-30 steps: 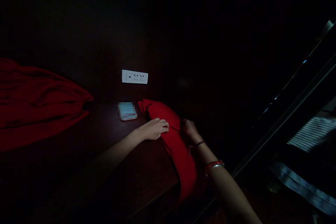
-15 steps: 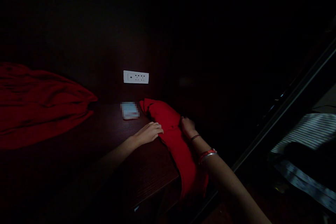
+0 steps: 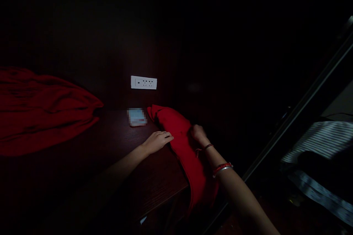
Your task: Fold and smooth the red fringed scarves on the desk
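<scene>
A long piece of red cloth [image 3: 187, 156], perhaps a garment, lies along the right end of the dark wooden desk [image 3: 154, 187], its near part hanging over the edge. At its left edge my left hand [image 3: 158, 141], with a ring on one finger, has its bent fingertips closed on the fabric. Across from it my right hand [image 3: 199, 134], closed, grips the right edge; its fingertips are in shadow. Between the hands the fabric lies fairly flat.
A pale, pixelated flat object [image 3: 136, 117] lies on the desk left of the cloth. Above it a white socket panel [image 3: 143, 82] is set in the dark wall. Another red gathered cloth [image 3: 46, 112] spreads at left. Striped fabric [image 3: 322, 139] shows at far right.
My left hand has shifted slightly left, from on top of the cloth to its left edge. My right hand stays at the right edge. The view has shifted a little.
</scene>
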A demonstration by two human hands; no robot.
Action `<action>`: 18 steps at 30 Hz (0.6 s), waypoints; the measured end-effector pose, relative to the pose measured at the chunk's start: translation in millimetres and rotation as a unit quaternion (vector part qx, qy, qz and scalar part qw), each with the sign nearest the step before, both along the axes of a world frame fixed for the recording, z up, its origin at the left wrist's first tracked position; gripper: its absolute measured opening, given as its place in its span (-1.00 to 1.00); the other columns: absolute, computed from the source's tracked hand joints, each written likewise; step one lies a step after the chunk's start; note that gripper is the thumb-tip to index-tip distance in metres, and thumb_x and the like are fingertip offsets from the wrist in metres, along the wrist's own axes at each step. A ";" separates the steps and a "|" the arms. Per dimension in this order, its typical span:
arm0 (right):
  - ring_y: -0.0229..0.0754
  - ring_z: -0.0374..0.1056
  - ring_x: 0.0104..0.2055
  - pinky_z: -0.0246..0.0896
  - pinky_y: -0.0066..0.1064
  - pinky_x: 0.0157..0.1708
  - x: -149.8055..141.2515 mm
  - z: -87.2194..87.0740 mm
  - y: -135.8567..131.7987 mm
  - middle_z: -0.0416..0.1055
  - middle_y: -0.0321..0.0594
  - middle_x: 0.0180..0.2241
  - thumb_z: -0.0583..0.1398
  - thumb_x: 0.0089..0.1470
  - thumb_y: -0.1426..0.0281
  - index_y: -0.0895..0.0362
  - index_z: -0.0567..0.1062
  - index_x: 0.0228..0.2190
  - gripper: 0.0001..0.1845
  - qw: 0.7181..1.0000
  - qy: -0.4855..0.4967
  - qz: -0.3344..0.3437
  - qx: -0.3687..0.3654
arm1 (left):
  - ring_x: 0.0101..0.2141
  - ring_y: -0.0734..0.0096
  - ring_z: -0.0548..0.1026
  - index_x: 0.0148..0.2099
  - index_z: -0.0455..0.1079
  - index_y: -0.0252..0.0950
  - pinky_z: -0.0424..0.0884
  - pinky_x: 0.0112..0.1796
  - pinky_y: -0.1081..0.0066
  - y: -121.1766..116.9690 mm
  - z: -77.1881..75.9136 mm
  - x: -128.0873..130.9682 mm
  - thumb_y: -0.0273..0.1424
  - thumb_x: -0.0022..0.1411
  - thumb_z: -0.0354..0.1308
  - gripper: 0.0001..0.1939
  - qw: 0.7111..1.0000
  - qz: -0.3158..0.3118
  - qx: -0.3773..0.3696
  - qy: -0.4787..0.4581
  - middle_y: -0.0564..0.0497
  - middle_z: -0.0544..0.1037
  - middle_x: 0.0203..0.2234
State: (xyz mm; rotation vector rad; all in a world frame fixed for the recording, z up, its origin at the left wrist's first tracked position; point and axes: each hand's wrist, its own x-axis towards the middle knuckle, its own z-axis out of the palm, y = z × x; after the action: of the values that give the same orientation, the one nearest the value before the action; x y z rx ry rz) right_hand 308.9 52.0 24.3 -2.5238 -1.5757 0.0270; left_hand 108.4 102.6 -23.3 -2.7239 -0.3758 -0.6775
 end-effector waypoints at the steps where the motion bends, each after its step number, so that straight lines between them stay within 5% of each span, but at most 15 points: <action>1: -0.14 0.34 -0.32 0.11 -0.52 -0.47 -0.6 0.8 -2.5 0.39 0.03 -0.35 -0.04 -0.01 0.46 0.26 0.42 -0.35 -0.72 1.000 -0.005 -0.002 0.010 | -0.30 0.44 0.36 -0.14 0.26 -0.24 0.25 -0.30 0.47 0.3 0.0 0.0 -0.55 0.14 -0.14 -0.73 1.000 0.000 0.000 0.001 0.03 0.40 -0.28; 7: -0.19 0.33 -0.33 0.12 -0.50 -0.47 -1.3 6.3 -13.2 0.37 0.00 -0.32 -0.17 0.03 0.55 0.28 0.22 -0.17 -0.67 0.995 -0.068 -0.021 0.070 | -0.29 0.41 0.37 -0.14 0.27 -0.28 0.25 -0.28 0.44 -4.0 5.7 -1.1 -0.55 0.14 -0.14 -0.74 1.000 -0.002 -0.013 -0.006 0.00 0.43 -0.27; 13: -0.16 0.32 -0.30 0.15 -0.45 -0.43 -5.4 -0.6 -0.8 0.36 0.02 -0.35 -0.16 0.04 0.57 0.27 0.30 -0.29 -0.71 0.982 -0.183 0.000 0.043 | -0.35 0.44 0.37 -0.19 0.30 -0.29 0.24 -0.32 0.47 -8.5 7.2 1.6 -0.54 0.15 -0.16 -0.75 0.999 -0.016 -0.029 0.036 -0.01 0.42 -0.37; 18: -0.16 0.28 -0.25 0.15 -0.46 -0.44 -10.6 3.6 -7.0 0.30 0.00 -0.26 -0.14 0.03 0.57 0.23 0.29 -0.27 -0.71 0.978 -0.196 0.001 0.066 | -0.26 0.45 0.33 -0.09 0.22 -0.21 0.21 -0.27 0.49 -10.1 10.8 -3.9 -0.55 0.13 -0.16 -0.69 0.997 -0.041 -0.052 0.033 0.04 0.36 -0.21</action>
State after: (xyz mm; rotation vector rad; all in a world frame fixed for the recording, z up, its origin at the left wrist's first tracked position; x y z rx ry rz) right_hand 298.3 45.0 28.0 -2.5310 -1.6424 -0.5900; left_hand 104.5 92.6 -12.5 -2.8652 -0.2919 -0.6028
